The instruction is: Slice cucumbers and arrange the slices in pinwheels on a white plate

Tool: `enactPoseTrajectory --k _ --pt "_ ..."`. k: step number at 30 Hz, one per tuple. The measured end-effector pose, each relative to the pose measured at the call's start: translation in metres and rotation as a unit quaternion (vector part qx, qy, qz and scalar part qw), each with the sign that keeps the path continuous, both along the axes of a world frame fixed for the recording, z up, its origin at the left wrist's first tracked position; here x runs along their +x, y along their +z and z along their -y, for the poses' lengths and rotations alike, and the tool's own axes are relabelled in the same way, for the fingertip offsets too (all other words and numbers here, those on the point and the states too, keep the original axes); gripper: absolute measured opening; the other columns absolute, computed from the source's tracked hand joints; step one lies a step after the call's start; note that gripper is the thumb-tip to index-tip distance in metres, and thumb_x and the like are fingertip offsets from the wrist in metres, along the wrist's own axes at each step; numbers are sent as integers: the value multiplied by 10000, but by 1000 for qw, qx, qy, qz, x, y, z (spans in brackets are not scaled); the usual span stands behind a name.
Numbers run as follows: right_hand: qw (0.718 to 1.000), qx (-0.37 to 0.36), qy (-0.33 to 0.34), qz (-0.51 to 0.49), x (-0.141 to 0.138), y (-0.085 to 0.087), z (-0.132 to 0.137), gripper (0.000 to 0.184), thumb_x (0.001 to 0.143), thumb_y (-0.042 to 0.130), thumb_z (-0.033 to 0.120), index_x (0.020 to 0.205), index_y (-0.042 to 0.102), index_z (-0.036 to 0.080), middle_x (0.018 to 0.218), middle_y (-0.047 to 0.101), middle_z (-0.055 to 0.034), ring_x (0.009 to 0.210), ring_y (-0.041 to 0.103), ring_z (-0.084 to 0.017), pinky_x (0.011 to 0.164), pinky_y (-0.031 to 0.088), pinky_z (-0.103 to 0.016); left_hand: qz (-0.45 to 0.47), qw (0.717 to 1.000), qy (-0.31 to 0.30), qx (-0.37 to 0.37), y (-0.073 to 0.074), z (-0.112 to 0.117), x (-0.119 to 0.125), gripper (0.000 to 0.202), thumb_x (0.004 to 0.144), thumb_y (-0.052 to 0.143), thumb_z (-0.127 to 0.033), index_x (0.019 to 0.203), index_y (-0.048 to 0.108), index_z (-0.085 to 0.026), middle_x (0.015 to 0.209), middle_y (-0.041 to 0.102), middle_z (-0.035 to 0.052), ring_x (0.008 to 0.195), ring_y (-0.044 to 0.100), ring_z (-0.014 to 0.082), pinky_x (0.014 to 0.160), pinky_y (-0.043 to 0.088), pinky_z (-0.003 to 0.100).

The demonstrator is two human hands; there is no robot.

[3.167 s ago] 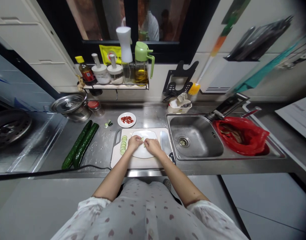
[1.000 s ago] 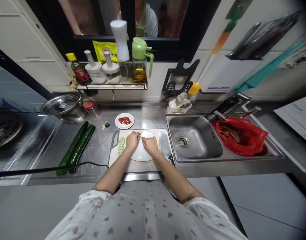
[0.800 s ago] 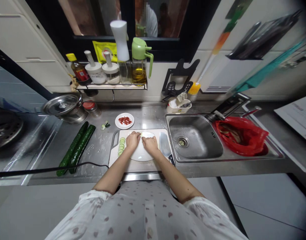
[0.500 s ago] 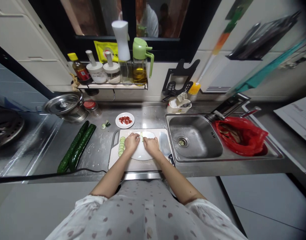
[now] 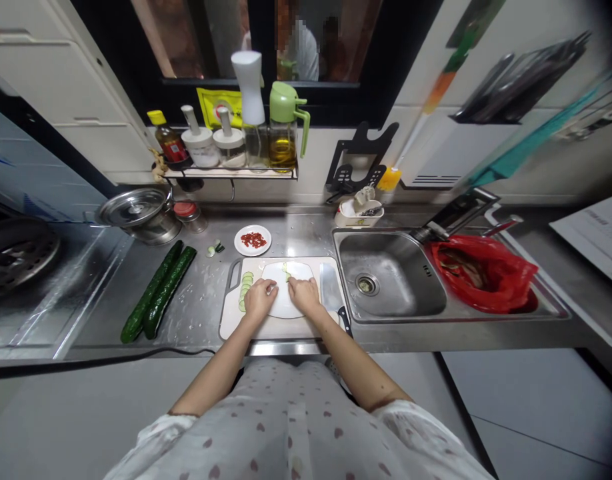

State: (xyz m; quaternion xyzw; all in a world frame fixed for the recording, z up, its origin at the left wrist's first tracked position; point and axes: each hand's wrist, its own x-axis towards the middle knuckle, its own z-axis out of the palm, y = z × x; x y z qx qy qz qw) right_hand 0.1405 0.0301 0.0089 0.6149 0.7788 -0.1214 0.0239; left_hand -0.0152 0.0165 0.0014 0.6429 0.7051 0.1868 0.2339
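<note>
A white plate [image 5: 285, 308] rests on the cutting board [image 5: 281, 328], with a few pale green cucumber pieces [image 5: 285, 267] near its far rim. My right hand [image 5: 305, 295] is over the plate's right side, fingers closed at a cucumber slice [image 5: 288, 275]. Over the plate's left edge, my left hand [image 5: 261, 298] has its fingers curled and thumb near the forefinger; whatever it may hold is too small to make out. Beside it runs a row of overlapping cucumber slices [image 5: 246, 285], partly covered by that hand. A kitchen knife [image 5: 329, 285] lies along the board's right side.
Two whole cucumbers [image 5: 156, 293] lie on the counter at left. Behind the board are a small plate [image 5: 239, 248] of chopped red pieces and some cucumber ends [image 5: 215, 249]. A sink [image 5: 396, 303] with a red bag [image 5: 506, 280] stands at right. Bottles fill the rack [image 5: 221, 173].
My left hand has drawn back from the pieces at the plate's far rim, toward me and slightly left. My right hand stays nearly in place at the cucumber. The view has shifted slightly.
</note>
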Motion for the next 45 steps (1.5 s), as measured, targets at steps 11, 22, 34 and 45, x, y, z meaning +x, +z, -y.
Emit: enactPoseTrajectory --k 11,22,34,45 --pt "997 46 -24 -65 13 2 27 303 975 374 247 1125 633 201 904 735 -67 832 643 -181 831 258 -297 39 996 76 31 -5 30 -48 242 811 588 -338 991 716 -238 851 688 14 811 613 173 704 398 249" --pt "977 132 -59 -154 28 -6 68 290 961 410 243 1042 685 197 854 745 -55 779 641 -169 778 287 -278 -4 985 163 -47 -13 53 -90 276 802 565 -453 955 683 -256 839 692 17 768 614 217 619 348 275" --pt "975 138 -67 -163 29 -5 71 293 956 417 252 1037 693 199 866 750 -51 779 651 -175 782 302 -282 -67 983 150 -83 -13 59 -77 363 787 558 -530 1008 642 -254 884 670 34 809 619 237 624 352 291" --pt "978 124 -53 -162 26 1 74 312 959 397 254 1049 691 200 876 750 -60 787 653 -171 772 312 -271 -14 986 161 -31 -21 60 -75 208 794 594 -402 904 636 -230 899 677 29 791 603 193 632 358 263"
